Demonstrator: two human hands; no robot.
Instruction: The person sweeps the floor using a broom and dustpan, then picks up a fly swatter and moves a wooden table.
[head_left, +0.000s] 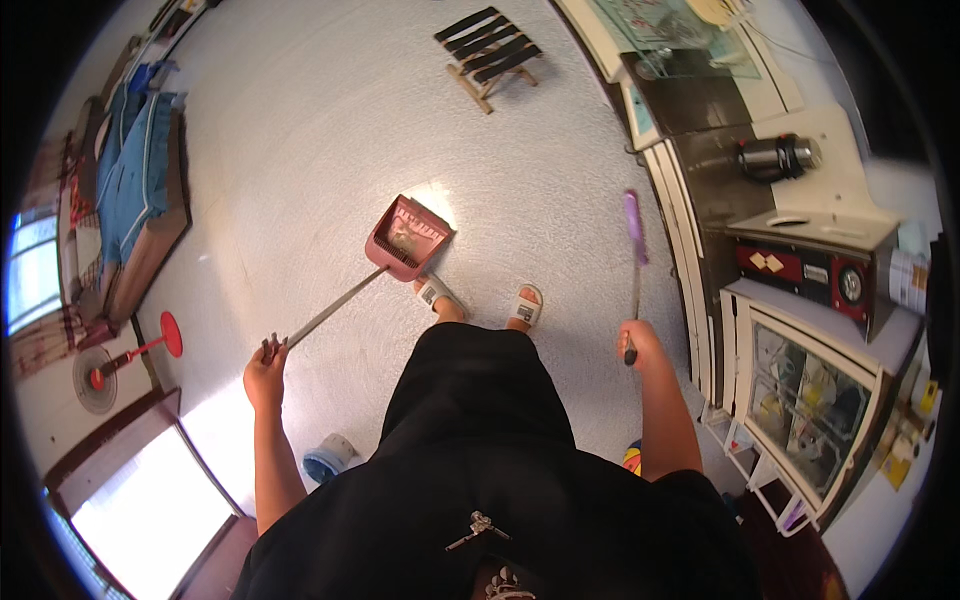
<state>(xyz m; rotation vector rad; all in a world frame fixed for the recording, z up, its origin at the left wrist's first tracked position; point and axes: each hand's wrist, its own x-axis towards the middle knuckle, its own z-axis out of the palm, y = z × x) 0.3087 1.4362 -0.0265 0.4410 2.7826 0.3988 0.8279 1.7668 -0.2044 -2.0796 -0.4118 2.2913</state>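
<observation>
My left hand (264,378) is closed around the upper end of a long metal handle. That handle belongs to a reddish-pink dustpan (385,246), which is out in front of my feet with its mouth facing away to the right. Some greyish debris lies inside it, too blurred to name. On the other side, my right hand (645,345) grips the dark end of a thin stick. At the stick's far end is a narrow purple head, so it looks like a broom (633,215), seen nearly edge-on. Broom and dustpan are well apart.
A folding stool (488,50) with black straps stands ahead on the pale floor (320,130). Cabinets (690,200) with a steel thermos (778,158) line the right. At left are a blue-cushioned sofa (135,195) and a fan (97,380). A blue-white bucket (330,458) sits beside my left leg.
</observation>
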